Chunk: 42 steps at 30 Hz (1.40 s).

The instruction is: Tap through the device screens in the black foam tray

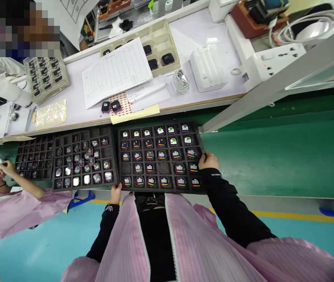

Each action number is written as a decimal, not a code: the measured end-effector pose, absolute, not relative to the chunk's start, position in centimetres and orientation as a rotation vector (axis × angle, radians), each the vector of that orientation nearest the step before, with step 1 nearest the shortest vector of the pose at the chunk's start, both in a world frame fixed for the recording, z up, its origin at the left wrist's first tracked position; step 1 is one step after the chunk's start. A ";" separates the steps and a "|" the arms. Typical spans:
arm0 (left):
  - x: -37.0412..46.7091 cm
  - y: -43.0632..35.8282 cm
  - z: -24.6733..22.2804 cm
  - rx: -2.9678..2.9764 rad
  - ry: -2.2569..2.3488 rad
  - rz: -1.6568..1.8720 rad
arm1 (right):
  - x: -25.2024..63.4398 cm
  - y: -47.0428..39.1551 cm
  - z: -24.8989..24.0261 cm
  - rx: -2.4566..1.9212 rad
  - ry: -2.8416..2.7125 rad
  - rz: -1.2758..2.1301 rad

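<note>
A black foam tray (163, 169) lies in front of my body, its compartments holding several square smartwatch bodies (162, 155) with lit screens. Green and white shows on the screens of the far row, while many nearer ones have white text and a coloured bar. At least two compartments hold nothing. My left hand (115, 194) is closed on the tray's near left corner. Around the right edge, my right hand (209, 161) is curled with its fingers on the rim. Fingers under the tray are hidden.
Left of it stands another foam tray (115, 164) of watch bodies, with a further tray (49, 173) beyond. A co-worker's hands (4, 170) hold a round white piece there. Across the bench lie papers (117, 72), a coiled cable (181, 81) and a white charging block (208, 66). A grey post (261, 78) slants on the right.
</note>
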<state>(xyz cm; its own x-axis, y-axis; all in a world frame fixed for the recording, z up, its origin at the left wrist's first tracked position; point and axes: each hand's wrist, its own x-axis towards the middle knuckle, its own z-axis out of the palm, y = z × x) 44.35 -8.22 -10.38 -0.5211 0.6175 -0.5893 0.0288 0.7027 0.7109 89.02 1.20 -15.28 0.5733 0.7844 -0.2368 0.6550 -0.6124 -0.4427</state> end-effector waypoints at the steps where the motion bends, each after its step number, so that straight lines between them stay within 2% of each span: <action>1: 44.3 -8.4 -10.3 0.480 2.004 0.809 | 89.1 0.7 -15.0 -2.530 -1.183 0.632; 5: 44.4 -9.0 -9.9 0.424 2.010 0.782 | 89.1 0.0 -13.3 -2.629 -1.223 0.748; 7: 44.5 -9.0 -9.9 0.408 2.025 0.779 | 88.7 0.3 -12.4 -2.624 -1.267 0.663; 11: 44.5 -8.8 -10.0 0.399 2.042 0.783 | 86.5 1.5 -11.4 -2.132 -1.585 0.440; 13: 44.4 -8.8 -10.0 0.408 2.040 0.790 | 85.1 2.1 -11.4 -1.851 -1.737 0.480; 16: 44.4 -8.9 -10.0 0.421 2.039 0.799 | 83.2 2.8 -11.6 -1.676 -1.864 0.542; 27: 44.4 -9.0 -10.3 0.425 2.065 0.792 | 82.2 4.5 -12.5 -1.731 -2.034 0.525; 42: 44.1 -8.7 -10.0 0.444 2.027 0.754 | 86.9 3.1 -13.1 -1.813 -1.760 0.430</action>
<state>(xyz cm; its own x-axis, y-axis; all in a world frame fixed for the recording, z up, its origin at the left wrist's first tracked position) 44.10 -8.65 -9.95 -0.5304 0.5688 -0.6287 0.0199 0.7497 0.6615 86.91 3.10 -13.12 0.0820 0.9841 0.1573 0.8005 0.0290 -0.5986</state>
